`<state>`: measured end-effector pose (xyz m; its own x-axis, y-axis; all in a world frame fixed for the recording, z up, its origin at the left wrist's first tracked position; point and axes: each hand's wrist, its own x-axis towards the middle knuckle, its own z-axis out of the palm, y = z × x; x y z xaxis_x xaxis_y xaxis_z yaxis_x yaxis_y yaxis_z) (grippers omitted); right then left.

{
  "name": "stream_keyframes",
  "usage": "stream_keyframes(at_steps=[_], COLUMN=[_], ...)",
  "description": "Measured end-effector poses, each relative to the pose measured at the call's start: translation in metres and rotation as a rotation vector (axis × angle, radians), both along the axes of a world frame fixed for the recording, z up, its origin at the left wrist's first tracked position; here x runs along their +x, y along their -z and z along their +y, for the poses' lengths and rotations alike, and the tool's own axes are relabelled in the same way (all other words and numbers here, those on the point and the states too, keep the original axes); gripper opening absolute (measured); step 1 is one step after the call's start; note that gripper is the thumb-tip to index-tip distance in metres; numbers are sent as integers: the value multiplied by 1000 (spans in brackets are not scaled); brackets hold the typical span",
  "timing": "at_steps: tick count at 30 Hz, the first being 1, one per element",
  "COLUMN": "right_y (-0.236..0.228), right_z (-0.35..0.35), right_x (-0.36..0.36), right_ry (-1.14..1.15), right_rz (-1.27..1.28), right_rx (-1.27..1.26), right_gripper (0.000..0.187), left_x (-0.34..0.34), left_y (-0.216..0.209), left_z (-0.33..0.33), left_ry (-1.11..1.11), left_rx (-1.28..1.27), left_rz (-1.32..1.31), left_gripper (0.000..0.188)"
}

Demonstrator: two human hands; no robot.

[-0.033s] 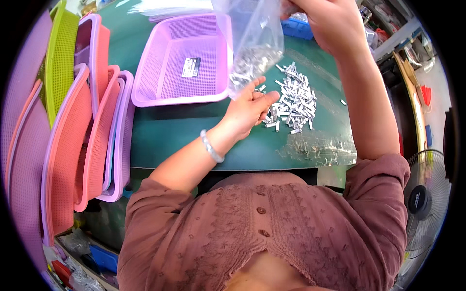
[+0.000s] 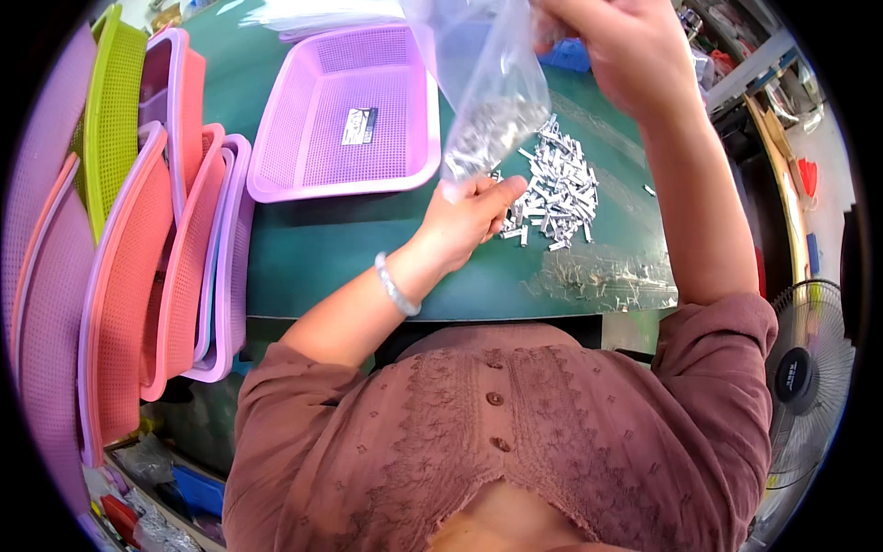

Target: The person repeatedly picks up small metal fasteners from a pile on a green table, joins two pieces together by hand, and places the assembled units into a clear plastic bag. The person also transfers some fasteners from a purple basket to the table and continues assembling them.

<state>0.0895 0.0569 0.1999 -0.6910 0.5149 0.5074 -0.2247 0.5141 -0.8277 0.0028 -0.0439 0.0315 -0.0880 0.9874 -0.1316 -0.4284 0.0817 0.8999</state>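
Observation:
A clear plastic bag [image 2: 497, 78] hangs tilted over the table, with small silvery metal pieces [image 2: 492, 138] gathered in its lower part. My right hand [image 2: 635, 51] is raised at the top right, closed at the bag's upper side; its fingertips are partly hidden. Below, my left hand [image 2: 464, 221] has its fingers curled at the bag's bottom corner, the thumb pointing right. A loose pile of short silvery metal pieces [image 2: 563, 189] lies on the green table just right of that thumb.
A purple mesh basket [image 2: 345, 196] with a label inside stands left of the bag. Several pink, purple and green baskets [image 2: 124, 304] are stacked on edge at the far left. A blue container [image 2: 566, 55] sits behind my right hand. A fan [image 2: 796, 377] stands at the right.
The bag's filled lower part has swung slightly right and up. My left fingers have curled in further at its corner. My right hand has shifted a little.

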Motion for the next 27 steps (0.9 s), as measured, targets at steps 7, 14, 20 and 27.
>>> stream_keyframes(at_steps=[7,14,20,27], right_y=[65,104,118,150], right_z=[-31,-64,-43,-21], right_x=[36,34,35,44], right_ry=[-80,-517,-521,-613], right_rz=[1,-225,-126,95], right_rx=[-600,-493,-244,-586], right_gripper=[12,10,17,64], left_x=[5,-26,-32,-25], left_y=[24,43,31,25], left_z=[-70,-101,-86,-75], left_ry=[2,-59,-201,-226], left_rx=[42,-32,-233,-370], left_rz=[247,-61,-53,156], left_gripper=[32,36,14,4])
